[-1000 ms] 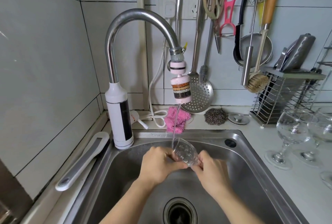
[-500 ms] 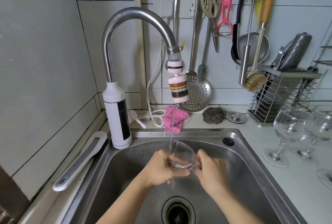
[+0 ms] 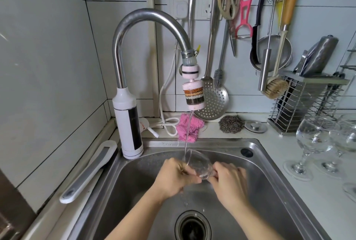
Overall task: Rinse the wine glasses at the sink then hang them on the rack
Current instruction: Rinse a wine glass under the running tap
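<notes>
A clear wine glass (image 3: 198, 163) lies tilted over the steel sink (image 3: 269, 174), its mouth up and to the left under a thin stream from the tap (image 3: 150, 20). My left hand (image 3: 176, 176) grips the bowl from the left. My right hand (image 3: 229, 184) holds the glass at its stem end, which the fingers hide. Two more wine glasses (image 3: 313, 141) stand upright on the counter to the right of the sink. No hanging rack for glasses is in view.
The drain (image 3: 192, 226) sits low in the basin. A pink cloth (image 3: 187, 128), a steel scourer (image 3: 231, 124) and a sink plug (image 3: 255, 126) lie behind the sink. Utensils hang on the wall above; a wire knife holder (image 3: 306, 103) stands at the right. A white tool (image 3: 90, 170) lies left.
Both hands have stayed under the stream with the glass, turning it slightly so its mouth now tips more upward. The view has shifted a little.
</notes>
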